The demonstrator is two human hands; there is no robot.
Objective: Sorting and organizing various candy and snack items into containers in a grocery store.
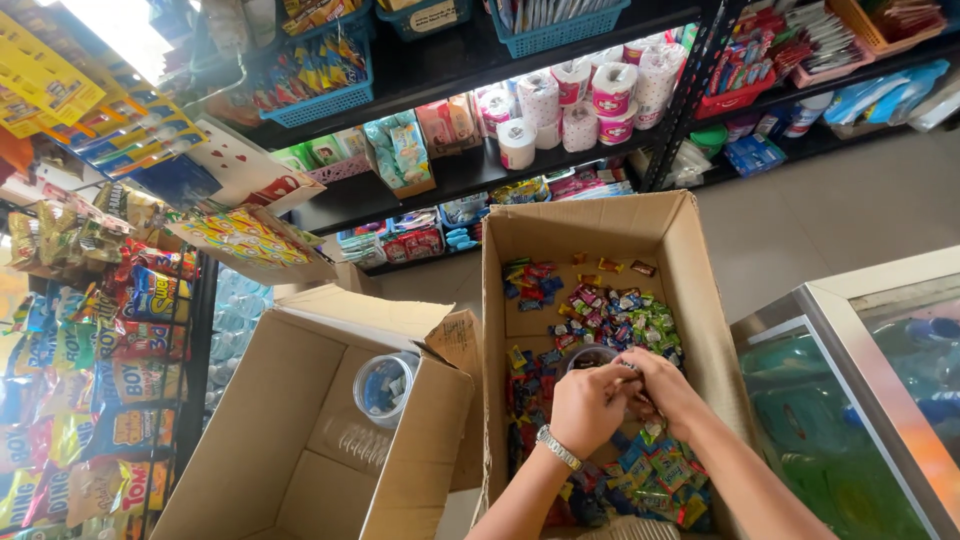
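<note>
Both hands over candy-filled cardboard box, plastic tub in neighbouring box

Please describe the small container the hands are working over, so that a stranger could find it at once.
Find the tall open cardboard box strewn with wrapped candies. At its middle, just above both hands, sits a small round clear container. It is the only round, unwrapped thing in that box.

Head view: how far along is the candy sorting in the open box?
Done: wrapped candies lie in rough colour groups on the floor of the cardboard box. In hand: the left hand and right hand meet over a small round container among them; what the fingers hold is hidden. Left: many candies still lie loose. The neighbouring box holds a clear plastic jar.
</note>
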